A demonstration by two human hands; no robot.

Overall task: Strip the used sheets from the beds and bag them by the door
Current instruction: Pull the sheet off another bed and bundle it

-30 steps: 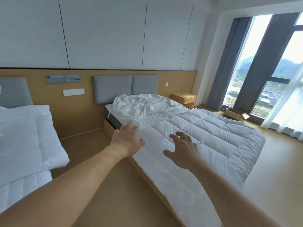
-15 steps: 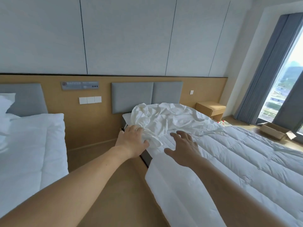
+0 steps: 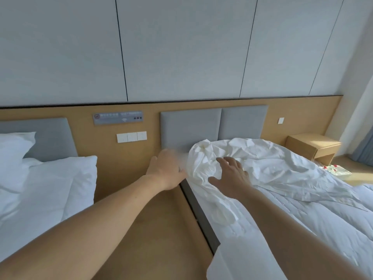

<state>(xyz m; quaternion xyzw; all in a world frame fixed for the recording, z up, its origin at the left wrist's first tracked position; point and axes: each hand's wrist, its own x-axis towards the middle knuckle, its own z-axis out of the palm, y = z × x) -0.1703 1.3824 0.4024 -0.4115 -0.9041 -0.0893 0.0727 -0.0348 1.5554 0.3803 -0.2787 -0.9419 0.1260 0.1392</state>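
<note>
One strip of bare floor (image 3: 157,229) was left open between the left bed (image 3: 50,188) and the right bed (image 3: 323,229), whose dark frame edge was exposed. A nightstand (image 3: 312,146) was set beyond it. A crumpled sheet (image 3: 266,158) was heaped at the right bed's head, below the headboard (image 3: 212,126). The right hand (image 3: 232,176) was spread over the sheet, fingers splayed, nothing gripped. The left hand (image 3: 165,168) was placed at the sheet's left edge; being blurred, its grip could not be told.
</note>
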